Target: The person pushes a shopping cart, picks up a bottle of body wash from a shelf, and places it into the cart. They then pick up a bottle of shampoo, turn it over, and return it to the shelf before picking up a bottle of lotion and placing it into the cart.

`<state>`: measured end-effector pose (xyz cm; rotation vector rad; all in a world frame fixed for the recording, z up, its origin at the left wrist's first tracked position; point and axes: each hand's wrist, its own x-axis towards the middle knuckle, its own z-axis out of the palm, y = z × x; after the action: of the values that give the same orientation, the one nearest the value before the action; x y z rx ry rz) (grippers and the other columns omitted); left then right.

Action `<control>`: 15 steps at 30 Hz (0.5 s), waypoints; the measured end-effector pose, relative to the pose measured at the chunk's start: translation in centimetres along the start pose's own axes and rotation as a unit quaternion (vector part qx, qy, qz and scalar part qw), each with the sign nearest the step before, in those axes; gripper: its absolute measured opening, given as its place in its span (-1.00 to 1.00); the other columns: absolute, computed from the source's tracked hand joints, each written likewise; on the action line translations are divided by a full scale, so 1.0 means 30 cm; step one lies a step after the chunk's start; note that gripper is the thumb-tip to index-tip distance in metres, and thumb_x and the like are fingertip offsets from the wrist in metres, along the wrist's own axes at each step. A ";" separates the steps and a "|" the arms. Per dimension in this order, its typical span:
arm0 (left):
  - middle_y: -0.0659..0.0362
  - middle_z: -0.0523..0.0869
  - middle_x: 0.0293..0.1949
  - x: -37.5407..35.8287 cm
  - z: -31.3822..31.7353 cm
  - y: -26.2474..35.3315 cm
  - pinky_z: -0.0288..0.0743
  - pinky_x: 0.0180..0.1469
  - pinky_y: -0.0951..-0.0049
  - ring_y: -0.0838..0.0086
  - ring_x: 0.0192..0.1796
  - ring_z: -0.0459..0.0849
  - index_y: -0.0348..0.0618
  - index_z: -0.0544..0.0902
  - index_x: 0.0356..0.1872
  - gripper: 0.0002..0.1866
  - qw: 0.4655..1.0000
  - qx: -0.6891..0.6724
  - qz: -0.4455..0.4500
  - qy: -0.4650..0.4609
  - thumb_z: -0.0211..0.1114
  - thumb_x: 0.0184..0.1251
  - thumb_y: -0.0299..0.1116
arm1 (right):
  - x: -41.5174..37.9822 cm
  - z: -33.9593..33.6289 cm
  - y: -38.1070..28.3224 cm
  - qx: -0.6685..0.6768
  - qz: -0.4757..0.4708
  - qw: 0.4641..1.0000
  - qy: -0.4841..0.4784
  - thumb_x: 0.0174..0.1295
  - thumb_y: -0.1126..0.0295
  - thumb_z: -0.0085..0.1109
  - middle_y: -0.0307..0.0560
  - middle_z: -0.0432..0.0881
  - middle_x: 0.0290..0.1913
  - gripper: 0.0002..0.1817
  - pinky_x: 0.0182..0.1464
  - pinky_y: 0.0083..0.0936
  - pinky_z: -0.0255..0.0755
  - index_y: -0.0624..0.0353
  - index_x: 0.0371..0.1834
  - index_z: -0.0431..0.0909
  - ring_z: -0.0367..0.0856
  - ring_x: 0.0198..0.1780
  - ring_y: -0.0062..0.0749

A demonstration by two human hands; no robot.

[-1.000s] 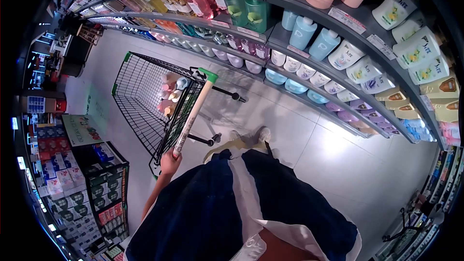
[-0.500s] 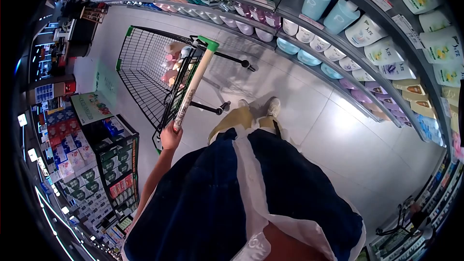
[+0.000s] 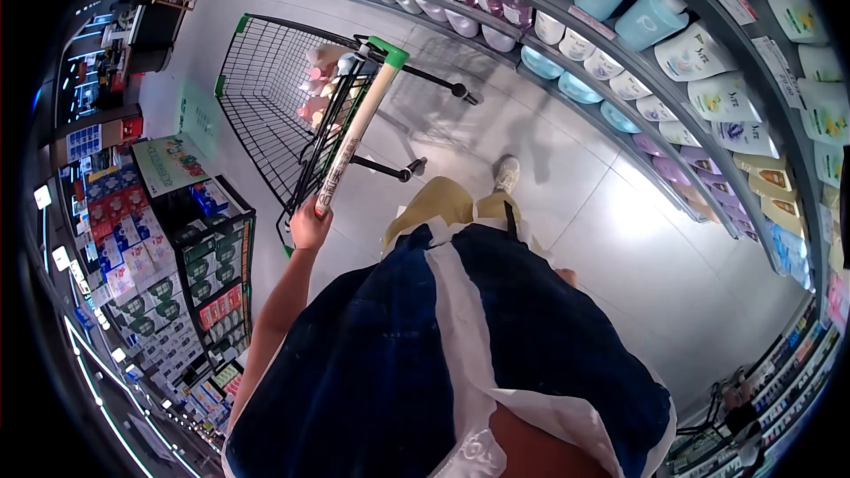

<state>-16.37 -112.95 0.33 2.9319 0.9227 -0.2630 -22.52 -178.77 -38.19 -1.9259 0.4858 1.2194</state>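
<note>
Head view: the left hand (image 3: 311, 225) is closed around the lower end of the shopping cart (image 3: 292, 88) handle, fingertips indistinct. The cart stands at eleven o'clock; its frame partly hides the bottles (image 3: 320, 80) inside. The right hand (image 3: 567, 277) barely shows beyond the dark top (image 3: 372, 345); its finger state cannot be determined.

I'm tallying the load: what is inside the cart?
Pink and pale containers are bunched inside the cart, towards its handle. The wire end nearest the handle partly covers them, so their number and anything beneath cannot be told.
</note>
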 end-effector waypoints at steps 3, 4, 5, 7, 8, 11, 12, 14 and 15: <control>0.02 0.65 -0.45 -0.003 -0.003 0.000 0.51 -0.35 0.09 0.02 -0.38 0.64 -0.06 0.56 -0.31 -0.76 1.000 -0.004 0.011 0.013 0.33 0.02 -0.23 | -0.051 -0.030 -0.302 0.004 -0.014 0.999 -0.032 0.11 0.29 0.13 -0.23 0.31 -0.77 -0.79 -0.75 -0.39 0.15 0.17 -0.56 0.49 0.26 -0.80 -0.44; 0.02 0.65 -0.46 -0.003 0.003 -0.003 0.51 -0.35 0.09 0.03 -0.38 0.64 -0.05 0.57 -0.30 -0.76 1.000 -0.004 0.012 0.011 0.33 0.02 -0.23 | -0.051 -0.036 -0.363 0.000 -0.043 0.999 -0.021 0.11 0.29 0.12 -0.24 0.30 -0.77 -0.80 -0.76 -0.40 0.14 0.16 -0.55 0.49 0.26 -0.80 -0.45; 0.02 0.65 -0.46 -0.004 0.013 -0.016 0.51 -0.36 0.10 0.03 -0.39 0.64 -0.05 0.56 -0.30 -0.76 0.999 -0.005 0.028 0.025 0.33 0.02 -0.23 | -0.049 -0.056 -0.414 0.019 -0.020 0.999 -0.018 0.11 0.30 0.12 -0.24 0.30 -0.77 -0.81 -0.76 -0.41 0.14 0.16 -0.54 0.48 0.25 -0.80 -0.46; 0.02 0.65 -0.47 -0.002 0.010 -0.010 0.51 -0.37 0.10 0.02 -0.40 0.63 -0.05 0.56 -0.30 -0.76 1.000 -0.004 0.018 0.016 0.33 0.02 -0.24 | -0.045 -0.104 -0.521 0.080 0.079 0.994 -0.015 0.12 0.31 0.11 -0.25 0.29 -0.76 -0.83 -0.77 -0.42 0.13 0.15 -0.52 0.48 0.24 -0.80 -0.48; 0.02 0.65 -0.47 0.000 0.000 0.003 0.51 -0.37 0.10 0.02 -0.40 0.63 -0.05 0.56 -0.30 -0.76 1.000 -0.005 0.015 0.015 0.34 0.02 -0.24 | -0.039 -0.129 -0.561 0.122 0.154 0.980 -0.014 0.12 0.32 0.10 -0.25 0.28 -0.76 -0.84 -0.78 -0.43 0.12 0.16 -0.51 0.48 0.24 -0.80 -0.50; 0.01 0.65 -0.47 -0.003 -0.005 0.017 0.50 -0.39 0.10 0.01 -0.41 0.62 -0.06 0.55 -0.32 -0.78 0.999 -0.011 0.018 0.024 0.34 0.04 -0.26 | -0.010 -0.208 -0.594 0.137 0.147 0.979 0.039 0.18 0.38 0.02 -0.26 0.21 -0.71 -0.89 -0.77 -0.51 0.04 0.14 -0.45 0.42 0.15 -0.78 -0.54; 0.01 0.65 -0.47 0.001 -0.004 0.014 0.50 -0.39 0.11 0.01 -0.41 0.62 -0.06 0.56 -0.32 -0.78 1.000 -0.007 0.019 0.024 0.34 0.04 -0.26 | 0.001 -0.226 -0.591 0.155 0.147 0.975 0.066 0.18 0.38 0.02 -0.25 0.21 -0.71 -0.90 -0.77 -0.51 0.05 0.15 -0.43 0.43 0.16 -0.79 -0.53; 0.02 0.65 -0.46 0.036 0.005 -0.003 0.50 -0.38 0.11 0.02 -0.41 0.63 -0.07 0.56 -0.31 -0.78 0.999 0.001 0.028 0.030 0.35 0.03 -0.26 | 0.018 -0.245 -0.575 0.169 0.176 0.965 0.096 0.19 0.39 0.03 -0.24 0.23 -0.71 -0.91 -0.78 -0.49 0.08 0.16 -0.39 0.44 0.17 -0.79 -0.52; 0.02 0.65 -0.46 0.003 0.012 -0.012 0.51 -0.38 0.12 0.02 -0.41 0.63 -0.08 0.56 -0.31 -0.77 0.999 0.004 0.027 0.021 0.35 0.03 -0.27 | -0.007 -0.240 -0.563 0.167 0.170 0.967 0.088 0.19 0.40 0.03 -0.24 0.25 -0.72 -0.91 -0.79 -0.50 0.08 0.17 -0.38 0.45 0.19 -0.80 -0.52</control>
<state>-16.57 -112.65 -0.03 2.9751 0.8491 -0.2033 -7.12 -174.03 -29.37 -1.7085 1.0797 1.0916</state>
